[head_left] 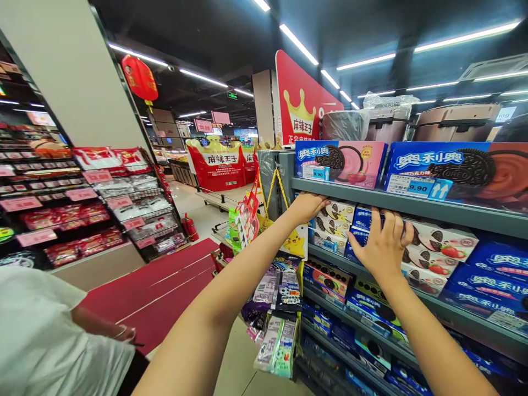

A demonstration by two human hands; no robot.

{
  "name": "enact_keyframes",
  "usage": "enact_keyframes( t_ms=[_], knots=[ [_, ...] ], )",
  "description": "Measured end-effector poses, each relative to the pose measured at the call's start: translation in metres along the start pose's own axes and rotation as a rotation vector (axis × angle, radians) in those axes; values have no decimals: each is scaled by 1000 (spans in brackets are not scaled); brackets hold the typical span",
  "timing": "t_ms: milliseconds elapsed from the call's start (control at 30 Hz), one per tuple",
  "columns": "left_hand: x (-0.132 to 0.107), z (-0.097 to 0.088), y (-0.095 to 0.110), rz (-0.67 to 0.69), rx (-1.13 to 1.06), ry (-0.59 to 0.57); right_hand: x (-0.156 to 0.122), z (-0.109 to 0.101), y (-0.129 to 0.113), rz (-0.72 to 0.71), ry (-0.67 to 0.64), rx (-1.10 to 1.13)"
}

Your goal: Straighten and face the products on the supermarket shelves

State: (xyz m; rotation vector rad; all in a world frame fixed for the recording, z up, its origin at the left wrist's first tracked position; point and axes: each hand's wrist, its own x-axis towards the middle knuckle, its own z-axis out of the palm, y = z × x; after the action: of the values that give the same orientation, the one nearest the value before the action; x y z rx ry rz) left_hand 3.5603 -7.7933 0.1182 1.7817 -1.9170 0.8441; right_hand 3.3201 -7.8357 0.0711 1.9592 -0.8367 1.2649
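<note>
My left hand (310,209) reaches in under the edge of a grey shelf. Its stretched fingers lie at the top of a stack of white-fronted cookie boxes (331,223); the fingertips are partly hidden. On the same level my right hand (383,239) has its fingers spread and bent over the front of the stacked boxes. Blue Oreo boxes (361,219) show between the two hands. To the right of my right hand are white cookie boxes with strawberries (443,245). Neither hand visibly grips a box.
Large Oreo display strips (338,162) line the shelf edge (391,199) above my hands. Snack bags (280,341) hang at the shelf end, beside a yellow cord. A person in a white top (53,335) is close on the left. Beyond stands a fire extinguisher (190,227).
</note>
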Motion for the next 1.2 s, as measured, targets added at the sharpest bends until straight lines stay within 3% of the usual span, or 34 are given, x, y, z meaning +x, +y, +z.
enact_keyframes(
  t_ms=[300,500,800,933,1000,1067,1167,1200],
  knots=[
    [-3,-1,3,-9,-20,23,9,0,7,-30,-39,8],
    [-20,-6,13,74,-116,61,14,2,7,-10,-44,37],
    [-73,-26,25,52,-306,-2,12,6,13,-63,-9,48],
    [-118,-34,51,20,-420,71,8,-16,12,-125,104,86],
    [-146,-34,78,-3,-506,112,-19,-38,19,-169,162,169],
    [-175,-26,110,20,-647,99,-73,-62,31,-217,174,284],
    [-208,4,153,189,-1024,-109,-198,-82,54,-300,-53,386],
    [-215,18,164,238,-1120,-220,-242,-84,60,-226,-155,333]
  ],
)
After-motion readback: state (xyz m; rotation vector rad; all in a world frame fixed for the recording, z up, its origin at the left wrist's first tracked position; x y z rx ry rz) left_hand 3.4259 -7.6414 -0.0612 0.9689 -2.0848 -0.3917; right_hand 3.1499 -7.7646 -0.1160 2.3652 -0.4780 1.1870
